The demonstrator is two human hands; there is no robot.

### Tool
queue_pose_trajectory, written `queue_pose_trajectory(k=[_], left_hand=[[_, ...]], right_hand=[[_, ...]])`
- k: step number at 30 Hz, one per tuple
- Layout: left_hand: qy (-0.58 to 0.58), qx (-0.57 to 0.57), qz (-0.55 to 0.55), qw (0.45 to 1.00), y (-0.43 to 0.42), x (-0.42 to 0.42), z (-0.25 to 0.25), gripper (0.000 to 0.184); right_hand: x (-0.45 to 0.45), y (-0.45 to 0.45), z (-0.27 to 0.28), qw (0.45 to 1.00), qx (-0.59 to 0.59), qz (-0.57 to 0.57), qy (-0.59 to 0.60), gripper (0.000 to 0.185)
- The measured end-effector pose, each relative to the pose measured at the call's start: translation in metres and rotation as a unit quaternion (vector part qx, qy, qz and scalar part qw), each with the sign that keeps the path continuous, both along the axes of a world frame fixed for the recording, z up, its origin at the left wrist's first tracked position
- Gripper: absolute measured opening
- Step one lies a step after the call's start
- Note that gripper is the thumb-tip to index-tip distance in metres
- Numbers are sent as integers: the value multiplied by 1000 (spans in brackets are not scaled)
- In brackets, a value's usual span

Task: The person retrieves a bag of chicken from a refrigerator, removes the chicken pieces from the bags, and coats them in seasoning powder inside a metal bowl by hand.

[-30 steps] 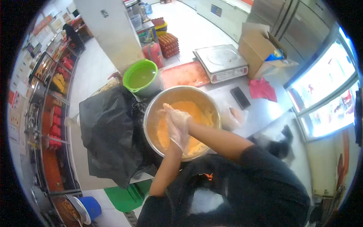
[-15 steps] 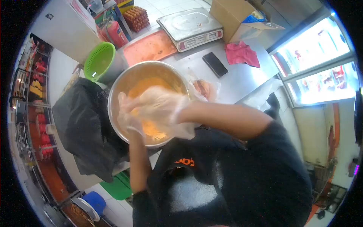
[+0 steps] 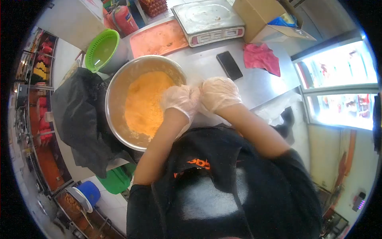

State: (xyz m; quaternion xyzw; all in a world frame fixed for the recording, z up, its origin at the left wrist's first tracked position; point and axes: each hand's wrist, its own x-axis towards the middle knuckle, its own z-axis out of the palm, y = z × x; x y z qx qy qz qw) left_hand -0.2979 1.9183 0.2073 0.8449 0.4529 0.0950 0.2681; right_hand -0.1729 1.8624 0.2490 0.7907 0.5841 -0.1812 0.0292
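Both of my hands wear clear plastic gloves and meet at the right rim of a large metal bowl (image 3: 115, 75). Inside the bowl lies a mound of orange powder (image 3: 145, 101). My left hand (image 3: 181, 98), just over the rim, has its fingers closed. Beside it, above the steel table, my right hand (image 3: 220, 93) is closed too, knuckles up. They come together where a small clear plastic bag with brownish contents lay, and seem to grip its plastic; the bag is mostly hidden by the hands.
Behind the bowl are a green colander (image 3: 102, 49), an orange-pink tray (image 3: 159, 38) and a scale (image 3: 209, 20). A phone (image 3: 229, 65), a pink cloth (image 3: 261, 58) and a cardboard box (image 3: 262, 22) are to the right. Black plastic (image 3: 81, 115) drapes at left.
My hands have come out of the bowl and moved right, to where the small plastic bag lay. The orange powder is now plainly visible. The view has shifted slightly.
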Motion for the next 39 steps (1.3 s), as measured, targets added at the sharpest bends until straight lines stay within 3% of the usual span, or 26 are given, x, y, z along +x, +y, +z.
queue_pose_trajectory(k=[8,11,14,18,20,23,30,32,36,38,39], left_hand=[[-153,21,21,988,-7,-8,-16,32],[-162,-14,49,986,-12,-8,-4,33],[-132,-49,55,988,-12,-10,0,35],[-114,-10,52,992,-13,-12,0,37],[-99,-93,53,989,-13,-12,2,38],[-87,-56,45,994,-17,-12,9,39],[-155,-157,69,973,-15,-19,6,29],[-260,-220,122,932,-16,-22,-3,31],[-246,-197,93,944,-14,-26,5,31],[-269,-273,89,919,-12,-31,7,23],[-267,-274,83,920,-11,-34,7,23]], right_hand=[[3,-9,-10,990,20,-65,121,33],[10,-11,-28,988,34,-66,132,36],[10,-11,-13,990,27,-64,119,29],[13,-14,-25,990,56,-57,120,30],[14,-18,-24,983,81,-61,154,32],[13,-25,-17,981,77,-66,168,32],[30,-41,-12,968,184,-25,166,27],[40,-45,-12,945,251,25,209,22],[45,-52,2,915,283,5,288,19],[41,-54,25,863,346,12,368,23],[40,-53,33,863,348,6,366,23]])
